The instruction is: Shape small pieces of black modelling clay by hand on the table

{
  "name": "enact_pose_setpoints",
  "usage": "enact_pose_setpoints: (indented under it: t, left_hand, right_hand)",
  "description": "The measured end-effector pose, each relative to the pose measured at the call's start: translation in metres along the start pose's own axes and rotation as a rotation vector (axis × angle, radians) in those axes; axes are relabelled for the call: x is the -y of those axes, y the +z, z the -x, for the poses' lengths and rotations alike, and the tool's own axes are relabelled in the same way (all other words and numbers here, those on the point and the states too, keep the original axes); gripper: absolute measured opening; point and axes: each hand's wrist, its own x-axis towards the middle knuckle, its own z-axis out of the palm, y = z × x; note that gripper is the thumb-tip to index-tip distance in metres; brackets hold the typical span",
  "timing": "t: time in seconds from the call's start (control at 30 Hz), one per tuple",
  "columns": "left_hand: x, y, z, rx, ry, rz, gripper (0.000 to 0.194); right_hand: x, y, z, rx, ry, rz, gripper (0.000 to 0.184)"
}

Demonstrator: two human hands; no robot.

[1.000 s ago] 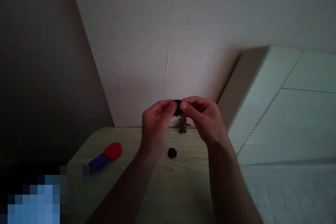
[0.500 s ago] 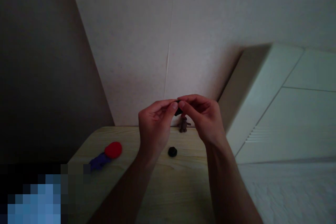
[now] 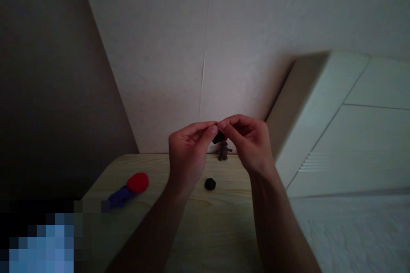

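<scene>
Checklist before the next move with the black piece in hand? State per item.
1. Left hand gripping the held piece: ok, pinched at the fingertips.
2. Right hand on it too: ok, thumb and fingers at its top.
3. Held piece's full shape visible: not ok, fingers cover part.
4. Second black piece apart from hands: ok, on the table.
5. Brown figurine upright: ok.
6. Held piece's firmness: cannot tell.

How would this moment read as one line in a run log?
left hand: pinching black piece | right hand: pinching same black piece | table: black lump, red disc, purple object, brown figurine
</scene>
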Motion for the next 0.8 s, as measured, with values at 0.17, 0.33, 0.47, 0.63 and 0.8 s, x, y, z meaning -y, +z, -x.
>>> enact_pose_setpoints:
  t: [0.17,0.33,0.47,0.63,0.8]
  left_hand:
    - [0.0013,0.0008,-0.0005,0.025,-0.027,0.020,0.015]
    - [0.0025,-0.0007,-0.0014,-0.059,-0.011,0.050,0.014]
    - [0.0023,0.0003,-0.0007,-0.041,-0.073,0.105,0.015]
    - [0.0003,0.0028,0.0001,-0.068,-0.063,0.136,0.014]
    - [-0.0009,0.0029,0.0001,-0.048,-0.072,0.093,0.017]
  right_hand:
    - [-0.0014,0.0007,-0.0002,-0.029,-0.025,-0.019,0.018]
    - [-0.0003,0.0043,0.0004,-0.005,0.015,-0.012,0.019]
    - [0.0011,0.0043,0.0021,-0.057,-0.033,0.013,0.016]
    - [-0.0032,0.0034,0.0013,-0.066,-0.009,0.011,0.013]
    - [-0.0022,0.0031,0.0011,-0.053,-0.047,0.011,0.010]
